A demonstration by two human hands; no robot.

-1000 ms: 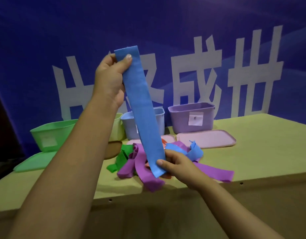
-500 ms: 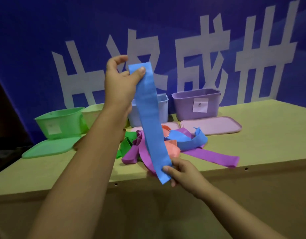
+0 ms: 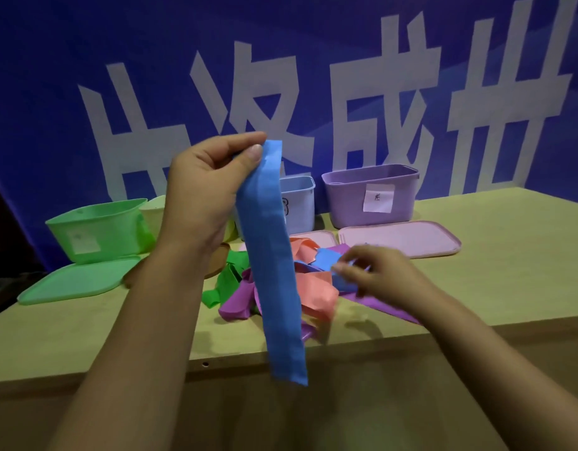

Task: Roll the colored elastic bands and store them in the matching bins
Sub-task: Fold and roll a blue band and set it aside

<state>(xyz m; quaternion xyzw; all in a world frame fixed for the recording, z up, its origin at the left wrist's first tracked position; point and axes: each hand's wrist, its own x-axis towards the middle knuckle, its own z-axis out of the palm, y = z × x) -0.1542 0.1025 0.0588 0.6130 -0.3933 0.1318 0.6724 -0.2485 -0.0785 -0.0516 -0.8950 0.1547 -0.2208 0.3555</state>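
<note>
My left hand [image 3: 203, 183] pinches the top end of a long blue band [image 3: 271, 255], which hangs straight down past the table's front edge. My right hand [image 3: 379, 275] is on the pile of bands, its blurred fingers curled on a second blue band [image 3: 326, 257]. The pile also holds an orange band [image 3: 317, 288], purple bands [image 3: 239, 301] and a green band [image 3: 225, 278]. Behind it stand the blue bin [image 3: 297, 203], the purple bin [image 3: 346, 196], the green bin [image 3: 98, 226] and a pale yellow bin [image 3: 152, 211], partly hidden by my left arm.
A green lid [image 3: 72, 283] lies flat in front of the green bin. A pink lid [image 3: 398, 237] lies in front of the purple bin. The wooden table [image 3: 509, 271] ends in a front edge near me. A blue banner with white characters stands behind.
My right hand let go of the hanging band's lower end and moved up and right onto the pile. My left hand came lower, still holding the band's top.
</note>
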